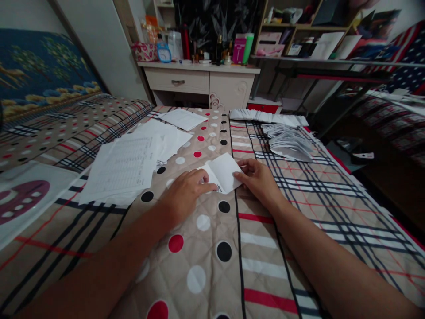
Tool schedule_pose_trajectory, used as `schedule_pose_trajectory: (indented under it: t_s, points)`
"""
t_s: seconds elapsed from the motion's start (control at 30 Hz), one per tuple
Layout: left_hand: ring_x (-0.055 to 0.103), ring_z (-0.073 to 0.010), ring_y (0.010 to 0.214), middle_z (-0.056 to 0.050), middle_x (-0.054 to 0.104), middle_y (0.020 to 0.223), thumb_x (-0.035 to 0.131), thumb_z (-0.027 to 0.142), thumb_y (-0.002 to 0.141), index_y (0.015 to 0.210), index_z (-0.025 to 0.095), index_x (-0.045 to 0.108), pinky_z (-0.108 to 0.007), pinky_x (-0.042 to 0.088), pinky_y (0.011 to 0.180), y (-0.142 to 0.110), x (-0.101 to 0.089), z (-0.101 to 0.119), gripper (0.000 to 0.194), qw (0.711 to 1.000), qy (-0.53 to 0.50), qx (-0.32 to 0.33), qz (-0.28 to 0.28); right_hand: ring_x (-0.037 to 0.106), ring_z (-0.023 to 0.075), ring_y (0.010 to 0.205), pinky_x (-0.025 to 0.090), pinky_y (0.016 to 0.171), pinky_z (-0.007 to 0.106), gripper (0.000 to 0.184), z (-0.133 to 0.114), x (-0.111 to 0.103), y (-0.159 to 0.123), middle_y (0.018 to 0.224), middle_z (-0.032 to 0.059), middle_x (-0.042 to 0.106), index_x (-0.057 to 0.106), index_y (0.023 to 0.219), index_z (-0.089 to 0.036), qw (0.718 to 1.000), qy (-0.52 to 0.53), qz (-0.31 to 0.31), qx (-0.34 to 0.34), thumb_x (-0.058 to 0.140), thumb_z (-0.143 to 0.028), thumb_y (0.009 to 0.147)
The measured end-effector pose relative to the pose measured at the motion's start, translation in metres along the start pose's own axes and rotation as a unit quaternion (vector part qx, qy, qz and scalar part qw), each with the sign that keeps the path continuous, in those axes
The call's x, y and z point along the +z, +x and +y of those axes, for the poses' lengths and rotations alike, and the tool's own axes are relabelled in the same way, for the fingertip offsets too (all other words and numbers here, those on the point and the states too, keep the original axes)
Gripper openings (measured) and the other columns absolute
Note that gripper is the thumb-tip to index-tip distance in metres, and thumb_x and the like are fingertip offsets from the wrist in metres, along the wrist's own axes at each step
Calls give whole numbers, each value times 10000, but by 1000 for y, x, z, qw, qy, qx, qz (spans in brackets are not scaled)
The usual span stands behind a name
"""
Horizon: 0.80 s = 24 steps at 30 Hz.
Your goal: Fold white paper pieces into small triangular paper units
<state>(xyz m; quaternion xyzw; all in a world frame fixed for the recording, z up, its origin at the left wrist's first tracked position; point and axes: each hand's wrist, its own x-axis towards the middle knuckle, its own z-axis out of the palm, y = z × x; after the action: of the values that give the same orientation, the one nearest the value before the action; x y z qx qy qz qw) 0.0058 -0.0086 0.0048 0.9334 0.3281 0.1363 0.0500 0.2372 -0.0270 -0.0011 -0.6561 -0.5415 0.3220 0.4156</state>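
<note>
white folded paper [227, 172] at frame centre; right hand [260, 180] pinches its right edge; left hand [184, 195] lays thumb at its lower left, grip: cannot tell. neither hand nearer.

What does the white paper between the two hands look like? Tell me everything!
The white paper looks thin and folded, with a blank panel facing up and black marks near the thumb of the left hand, which touches it. The right hand pinches its right edge. It sits askew above or on the patterned bedspread; I can't tell which.
</note>
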Motion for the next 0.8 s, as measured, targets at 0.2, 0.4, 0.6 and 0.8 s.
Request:
schedule_pose_trajectory:
  t_s: [0.2, 0.4, 0.6, 0.8]
  points:
    - [587, -215, 1012, -77, 637, 1085, 464, -15, 806, 1078, 195, 694, -372, 506, 926, -4, 5, 12, 413, 999, 12, 0, 34, 402, 84, 301, 241, 321, 169, 168, -16, -3, -6, 414, -77, 504, 510, 823, -196, 992, 55, -31, 105, 584, -168, 676]
    - [616, -245, 1110, -114, 665, 1121, 494, 50, 874, 1043, 129, 658, -395, 542, 965, -9, 12, 46, 249, 998, 32, -4, 46, 463, 98, 306, 267, 306, 150, 154, -27, -10, -7, 426, -40, 557, 484, 809, -203, 966, 101, -107, 210, 585, -147, 708]
    - [651, -202, 1058, -95, 671, 1144, 521, 38, 854, 962, 146, 647, -355, 555, 958, -8, 18, 35, 198, 998, -27, -3, 65, 619, 134, 618, 486, 498, 222, 251, -1, -31, 8, 852, 43, 683, 628, 986, -189, 995, 75, -38, -55, 659, -270, 751]
    - [652, -222, 1060, -112, 681, 1106, 522, 41, 836, 933, 134, 619, -375, 554, 952, -7, 16, 29, 166, 994, -72, -15, 82, 398, 293, 1362, 381, 1079, 505, 461, 6, -40, 12, 1468, 60, 471, 734, 1094, -287, 904, -163, -36, -394, 594, -34, 735]
